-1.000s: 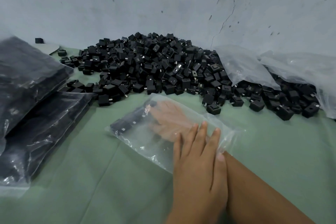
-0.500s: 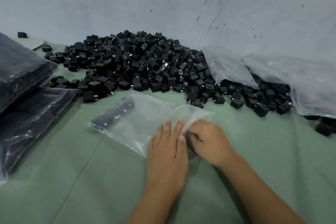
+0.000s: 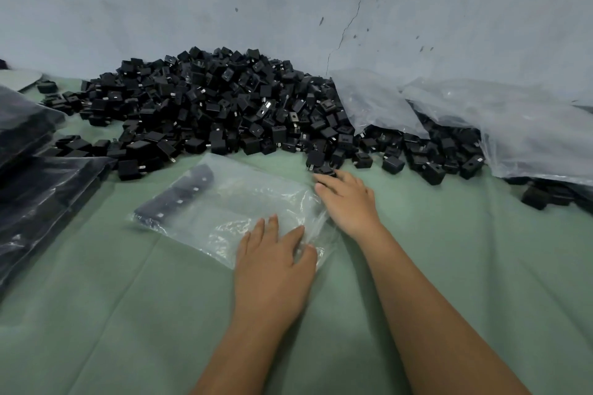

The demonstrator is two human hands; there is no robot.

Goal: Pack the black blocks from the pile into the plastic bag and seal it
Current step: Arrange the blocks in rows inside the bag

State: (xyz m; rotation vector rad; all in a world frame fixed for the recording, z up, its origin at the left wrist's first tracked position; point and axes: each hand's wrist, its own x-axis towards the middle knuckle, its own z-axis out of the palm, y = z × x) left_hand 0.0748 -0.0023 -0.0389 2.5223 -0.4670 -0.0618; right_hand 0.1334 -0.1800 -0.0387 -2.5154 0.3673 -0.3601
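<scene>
A big pile of black blocks (image 3: pixel 218 106) lies against the wall. In front of it a clear plastic bag (image 3: pixel 244 202) lies flat on the green cloth, with a row of black blocks (image 3: pixel 179 196) at its far left end. My left hand (image 3: pixel 272 263) presses flat on the bag's near right corner, fingers straight and spread. My right hand (image 3: pixel 348 202) reaches past the bag's right edge. Its outstretched fingertips touch a loose black block (image 3: pixel 324 169) at the foot of the pile, without closing on it.
Dark filled bags (image 3: pixel 35 189) are stacked at the left edge. Large clear plastic sheets (image 3: pixel 500 125) cover more blocks at the right, with stray blocks (image 3: pixel 536 196) beside them. A grey wall (image 3: pixel 288 3) stands close behind. Bare green cloth (image 3: pixel 128 314) lies near me.
My right hand came out of the bag's mouth and moved forward to the edge of the pile. My left hand stayed pressed on the bag.
</scene>
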